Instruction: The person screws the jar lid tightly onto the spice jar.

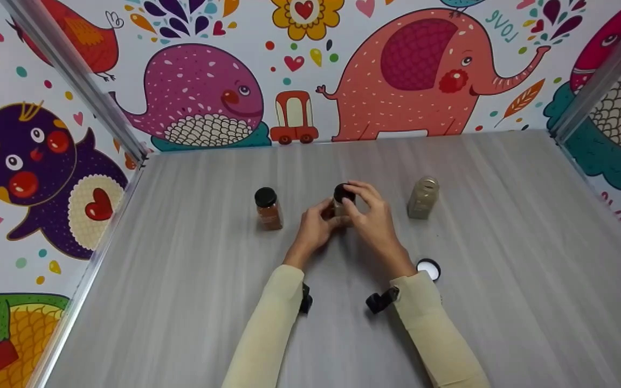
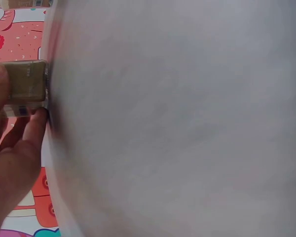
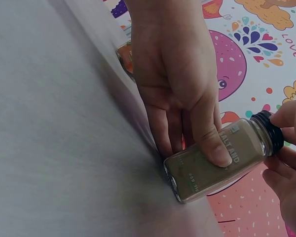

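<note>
The left hand (image 1: 315, 229) grips the middle jar (image 3: 212, 177); the right hand (image 1: 376, 218) pinches its cap (image 3: 274, 135), still on. To that jar's right stands an uncapped jar (image 1: 422, 200) and, closer in, lies a loose lid (image 1: 428, 268); to its left, the red jar (image 1: 270, 215) is still capped.

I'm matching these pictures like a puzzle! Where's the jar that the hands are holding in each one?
Head: the jar is just right of the middle.
Left wrist: the jar is cut off at the left edge, above the middle.
Right wrist: the jar is in the lower right, its black lid toward the right.
Shared landmark: the left hand, gripping the jar.
</note>
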`<state>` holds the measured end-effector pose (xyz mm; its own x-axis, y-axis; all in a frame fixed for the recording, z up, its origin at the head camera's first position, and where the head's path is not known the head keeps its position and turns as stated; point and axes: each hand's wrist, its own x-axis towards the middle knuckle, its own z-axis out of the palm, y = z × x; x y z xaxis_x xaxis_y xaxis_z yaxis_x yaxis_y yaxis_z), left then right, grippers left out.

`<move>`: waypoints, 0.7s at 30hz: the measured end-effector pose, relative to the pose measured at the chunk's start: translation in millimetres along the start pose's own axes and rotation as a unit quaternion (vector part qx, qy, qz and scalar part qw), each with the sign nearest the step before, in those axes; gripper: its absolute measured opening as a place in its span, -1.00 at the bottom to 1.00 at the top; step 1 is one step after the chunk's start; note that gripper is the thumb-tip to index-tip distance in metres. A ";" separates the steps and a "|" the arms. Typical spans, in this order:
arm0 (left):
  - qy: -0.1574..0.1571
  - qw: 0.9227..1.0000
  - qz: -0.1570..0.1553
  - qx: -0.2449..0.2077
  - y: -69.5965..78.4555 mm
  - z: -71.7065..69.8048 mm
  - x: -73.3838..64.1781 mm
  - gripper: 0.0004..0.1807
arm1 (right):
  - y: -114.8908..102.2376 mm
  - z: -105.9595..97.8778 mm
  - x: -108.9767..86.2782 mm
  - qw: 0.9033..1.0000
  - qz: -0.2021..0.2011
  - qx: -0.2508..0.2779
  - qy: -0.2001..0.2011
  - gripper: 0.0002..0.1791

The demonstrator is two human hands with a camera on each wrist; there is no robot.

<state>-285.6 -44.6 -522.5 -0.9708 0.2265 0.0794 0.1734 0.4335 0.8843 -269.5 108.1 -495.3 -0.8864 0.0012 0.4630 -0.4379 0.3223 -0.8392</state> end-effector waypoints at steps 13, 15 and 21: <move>0.000 1.000 -0.011 -0.010 0.0 -0.5 0.8 -0.27 | -1.4 -4.5 1.6 1.000 0.010 0.013 -0.017 -0.63; 0.000 1.000 -0.011 -0.010 0.3 -0.4 0.9 -0.29 | -0.6 -5.4 1.7 1.000 0.004 0.005 -0.027 -0.62; -0.004 1.000 -0.013 -0.019 0.4 -0.1 0.8 -0.31 | -0.7 -7.7 1.4 0.999 0.006 -0.007 -0.036 -0.61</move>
<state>-286.3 -44.3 -522.0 -0.9734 0.2232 0.0517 0.1412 0.4065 0.9027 -269.2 115.1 -491.9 -0.9006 -0.0630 0.4300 -0.4249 0.3362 -0.8405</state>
